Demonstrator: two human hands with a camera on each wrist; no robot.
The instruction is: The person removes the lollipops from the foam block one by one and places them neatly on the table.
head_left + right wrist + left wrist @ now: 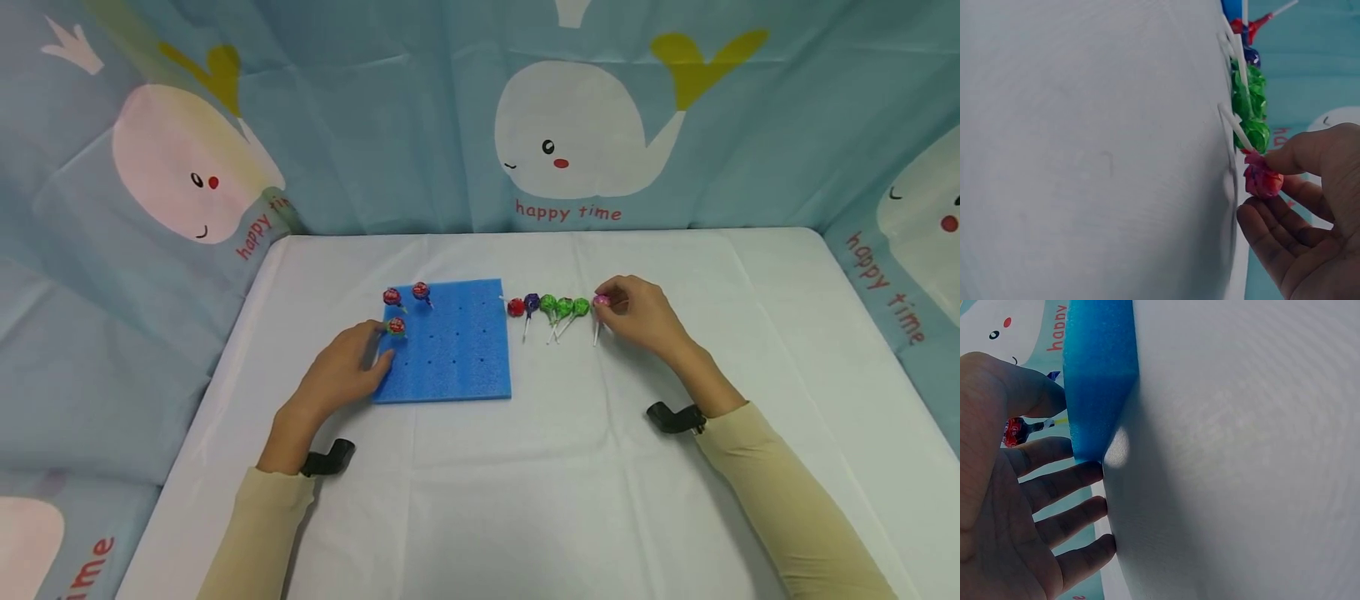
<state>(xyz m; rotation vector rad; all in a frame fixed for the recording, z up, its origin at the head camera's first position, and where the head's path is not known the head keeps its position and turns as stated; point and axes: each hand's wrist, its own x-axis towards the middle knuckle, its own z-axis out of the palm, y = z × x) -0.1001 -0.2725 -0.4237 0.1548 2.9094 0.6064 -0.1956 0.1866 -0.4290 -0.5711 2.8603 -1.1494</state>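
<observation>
A blue foam board [457, 375] with small holes lies on the white table, three red-wrapped lollipops [421, 292] standing near its upper left. My left hand [341, 371] rests at the board's left edge, thumb and fingers spread; in the left wrist view the fingers [1066, 494] touch the board's side [1100, 381]. To the right of the row, my right hand [641, 312] pinches a pink lollipop [602, 301] by its head, its white stick pointing toward me. The right wrist view shows the pink wrapper [1264, 180] between thumb and fingers of the hand [1316, 219].
Between the board and my right hand lie a red lollipop [516, 307], a dark blue one [532, 302] and three green ones [564, 308], sticks mostly toward me. A blue whale-print curtain [420, 167] hangs behind the white table [480, 483].
</observation>
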